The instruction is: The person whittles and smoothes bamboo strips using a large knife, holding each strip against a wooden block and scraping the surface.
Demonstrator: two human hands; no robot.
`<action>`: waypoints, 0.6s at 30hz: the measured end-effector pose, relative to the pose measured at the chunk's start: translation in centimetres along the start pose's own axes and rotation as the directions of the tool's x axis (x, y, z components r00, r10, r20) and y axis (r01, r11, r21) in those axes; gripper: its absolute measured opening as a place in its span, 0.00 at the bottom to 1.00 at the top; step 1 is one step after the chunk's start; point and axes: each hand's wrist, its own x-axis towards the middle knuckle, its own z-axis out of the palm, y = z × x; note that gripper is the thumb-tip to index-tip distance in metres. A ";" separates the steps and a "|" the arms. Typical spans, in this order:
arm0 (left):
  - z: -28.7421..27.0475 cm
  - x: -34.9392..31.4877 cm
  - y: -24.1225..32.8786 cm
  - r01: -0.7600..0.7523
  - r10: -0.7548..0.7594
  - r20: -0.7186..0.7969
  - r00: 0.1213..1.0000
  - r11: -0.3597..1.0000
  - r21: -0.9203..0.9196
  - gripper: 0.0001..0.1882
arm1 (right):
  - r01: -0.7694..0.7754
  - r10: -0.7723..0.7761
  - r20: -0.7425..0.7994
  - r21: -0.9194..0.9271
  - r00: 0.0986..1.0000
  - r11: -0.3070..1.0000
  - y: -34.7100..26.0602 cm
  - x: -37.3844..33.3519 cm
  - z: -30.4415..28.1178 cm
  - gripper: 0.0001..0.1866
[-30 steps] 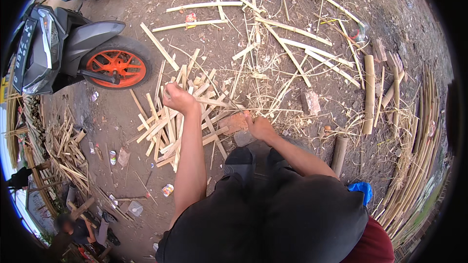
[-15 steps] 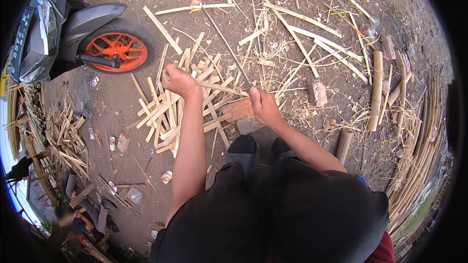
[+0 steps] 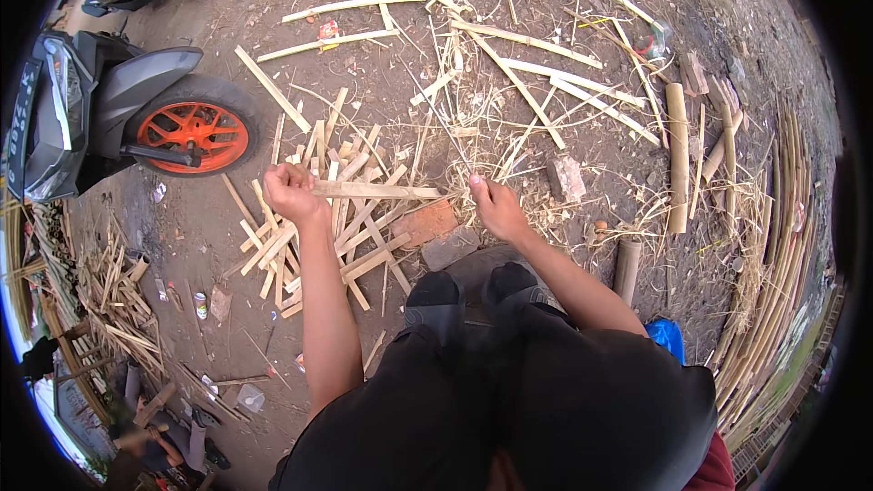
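Note:
My left hand (image 3: 295,193) is closed in a fist around one end of a flat, pale bamboo strip (image 3: 377,190). Nearly level, the strip runs right from the fist, and its far end is close to my right hand. The fingers of my right hand (image 3: 498,206) are wrapped round the near end of a long, thin, dark rod-like tool (image 3: 457,146), which slants up and to the left. Whether it has a cutting edge is too fine to see. Below the strip, an orange brick (image 3: 426,224) and a greyish brick (image 3: 451,248) lie before my feet.
A heap of cut bamboo strips (image 3: 341,245) lies to the left, with a motorbike's orange wheel (image 3: 193,138) beyond. Long split pieces (image 3: 527,44) and shavings cover the ground ahead. At right are a bamboo length (image 3: 677,159) and stacked poles (image 3: 787,245). Another person (image 3: 168,441) works at lower left.
The view has shifted. My left hand has moved slightly left and its wrist has turned, so the strip now lies almost level. The rod in my right hand looks thinner and is tilted differently.

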 end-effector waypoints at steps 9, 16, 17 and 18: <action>-6.6 -2.0 5.4 0.067 -0.065 0.016 0.998 0.945 -0.320 0.18 | -0.107 0.114 0.041 -0.152 0.993 0.983 2.5 -3.2 0.2 0.35; -4.2 -6.5 1.8 0.019 0.010 0.172 0.985 0.986 -0.163 0.17 | 0.126 -0.078 0.428 -0.085 0.900 0.988 -4.0 -6.9 1.5 0.34; -3.9 -6.8 1.9 0.007 0.027 0.210 0.977 0.988 -0.157 0.17 | 0.154 -0.109 0.482 -0.055 0.869 0.987 -4.8 -7.4 1.4 0.33; -3.3 -6.9 2.2 -0.005 0.045 0.255 0.966 0.988 -0.152 0.17 | 0.174 -0.133 0.480 -0.042 0.867 0.984 -4.8 -7.5 1.5 0.34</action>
